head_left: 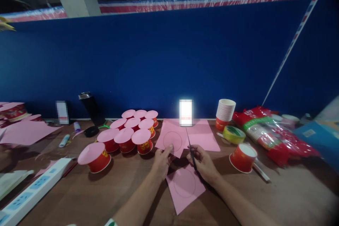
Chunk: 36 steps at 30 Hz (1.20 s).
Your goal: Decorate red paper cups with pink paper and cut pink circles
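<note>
My left hand (pixel 162 162) pinches the lower edge of a pink paper sheet (pixel 172 141) with a circle drawn on it, thumb on top. My right hand (pixel 203 165) is closed around the dark handles of a pair of scissors (pixel 192 154), whose blades point up and away beside the sheet's right edge. Exactly how the blades meet the paper is hard to make out. Behind them lies another pink sheet (pixel 205 136). Closer to me, below both hands, a square of pink paper (pixel 184 185) bearing a drawn circle rests on the table.
Several red paper cups topped with pink discs (pixel 124 136) stand left of my hands. At right are a cup stack (pixel 225 111), yellow tape (pixel 234 134), a red cup (pixel 243 159) and a plastic bag (pixel 261 127). A lit phone (pixel 186 113) stands ahead; a power strip (pixel 37 185) lies left.
</note>
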Motion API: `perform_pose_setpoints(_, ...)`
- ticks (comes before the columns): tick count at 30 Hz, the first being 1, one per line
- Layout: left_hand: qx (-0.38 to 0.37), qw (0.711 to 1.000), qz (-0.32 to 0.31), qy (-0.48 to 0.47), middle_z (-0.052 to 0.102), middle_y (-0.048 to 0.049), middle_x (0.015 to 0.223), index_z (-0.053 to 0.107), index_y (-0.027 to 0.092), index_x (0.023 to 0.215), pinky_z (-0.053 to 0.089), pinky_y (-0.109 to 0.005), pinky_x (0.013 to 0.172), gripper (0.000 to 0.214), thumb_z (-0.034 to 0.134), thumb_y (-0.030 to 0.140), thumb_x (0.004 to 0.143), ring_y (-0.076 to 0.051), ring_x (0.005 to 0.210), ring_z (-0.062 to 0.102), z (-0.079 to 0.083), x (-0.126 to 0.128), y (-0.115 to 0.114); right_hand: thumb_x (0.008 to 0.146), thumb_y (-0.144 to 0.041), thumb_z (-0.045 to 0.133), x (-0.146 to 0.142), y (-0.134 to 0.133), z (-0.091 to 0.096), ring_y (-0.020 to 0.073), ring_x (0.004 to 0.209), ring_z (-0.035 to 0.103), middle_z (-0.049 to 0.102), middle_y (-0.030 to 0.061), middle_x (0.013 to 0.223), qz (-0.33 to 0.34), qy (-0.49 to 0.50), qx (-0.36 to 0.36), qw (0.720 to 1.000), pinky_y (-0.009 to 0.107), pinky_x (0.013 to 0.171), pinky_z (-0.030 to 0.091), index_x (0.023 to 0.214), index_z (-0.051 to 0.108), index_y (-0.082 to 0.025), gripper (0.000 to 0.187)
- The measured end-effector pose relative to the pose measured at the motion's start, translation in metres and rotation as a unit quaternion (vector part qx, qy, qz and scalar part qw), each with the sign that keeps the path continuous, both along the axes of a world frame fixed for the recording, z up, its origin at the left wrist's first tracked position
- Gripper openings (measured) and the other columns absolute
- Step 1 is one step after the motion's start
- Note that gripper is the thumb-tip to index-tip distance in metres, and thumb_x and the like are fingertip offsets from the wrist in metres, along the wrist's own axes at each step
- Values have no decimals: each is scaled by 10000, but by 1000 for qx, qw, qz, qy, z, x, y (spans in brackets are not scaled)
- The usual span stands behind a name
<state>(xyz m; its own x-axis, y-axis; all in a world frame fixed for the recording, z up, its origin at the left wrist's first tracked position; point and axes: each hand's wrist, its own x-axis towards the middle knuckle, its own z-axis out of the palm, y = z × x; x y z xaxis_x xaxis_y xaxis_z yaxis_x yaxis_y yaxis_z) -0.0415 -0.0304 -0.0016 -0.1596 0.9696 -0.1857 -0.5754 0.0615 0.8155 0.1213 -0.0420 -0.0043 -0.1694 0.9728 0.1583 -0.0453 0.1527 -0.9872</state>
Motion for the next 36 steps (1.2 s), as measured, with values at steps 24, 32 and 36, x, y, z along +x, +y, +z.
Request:
perform_pose_setpoints(24,-4,1000,7,-2,684,-19,777,611,148,916,483,-206,520,427,831,244,564,-126,621,638,5,2,-1,767,-357,659,-1,1,-3,129,691,523,556,10,790,11,-35,25,999,235,581,427,997,545,-180,312)
perform_pose_setpoints(32,0,1000,6,-2,682,-23,795,602,152,923,491,-213,534,418,823,265,586,-125,637,635,0,1,0,778,-378,652,0,1,-4,123,692,523,549,5,800,11,-40,21,999,226,580,423,1027,541,-180,337)
perform_pose_setpoints(36,-3,1000,5,-2,682,-28,794,607,150,939,491,-214,539,444,831,271,576,-130,644,638,3,1,-1,778,-381,650,0,-1,-3,137,722,539,561,11,807,8,-48,24,999,234,601,438,1020,542,-182,332)
